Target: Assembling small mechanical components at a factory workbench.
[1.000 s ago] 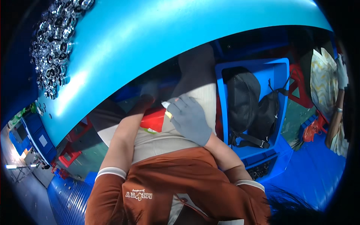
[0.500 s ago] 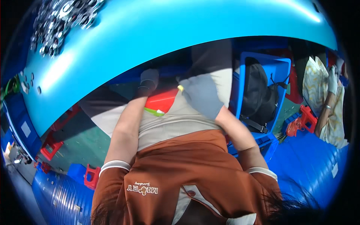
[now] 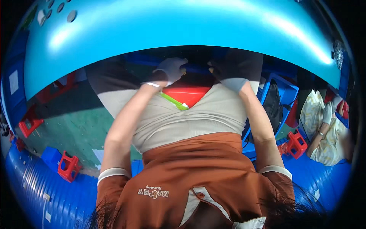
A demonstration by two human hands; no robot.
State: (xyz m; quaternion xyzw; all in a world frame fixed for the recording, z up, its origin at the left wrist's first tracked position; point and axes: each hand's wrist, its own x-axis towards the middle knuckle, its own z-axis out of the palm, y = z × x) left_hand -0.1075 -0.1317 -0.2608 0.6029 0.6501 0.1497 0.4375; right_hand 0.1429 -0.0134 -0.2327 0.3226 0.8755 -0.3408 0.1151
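Observation:
My left hand (image 3: pixel 171 70), in a light glove with a yellow fingertip, is below the table edge above my lap. Its thumb and a finger are apart, and I see nothing between them. Opposite it, my right hand (image 3: pixel 230 78) wears a grey glove, with a yellowish spot at one fingertip. Deep shadow and blur hide most of its fingers. Between my thighs lies a smooth red surface (image 3: pixel 188 95), with a bright green strip (image 3: pixel 173 101) along its near left side. A small white piece (image 3: pixel 185 105) sits at that strip's end.
A glossy blue tabletop (image 3: pixel 171 28) spans the far side, with several small dark discs (image 3: pixel 71 16) at its left. To my right stands a blue crate (image 3: pixel 288 89) with a black bag (image 3: pixel 272 103). A co-worker's gloved hand (image 3: pixel 328 112) and red stools (image 3: pixel 68 166) are nearby.
My hands have moved apart; the right one has drawn back to the right into shadow. The view has shifted, and the big pile of small parts on the table has left it.

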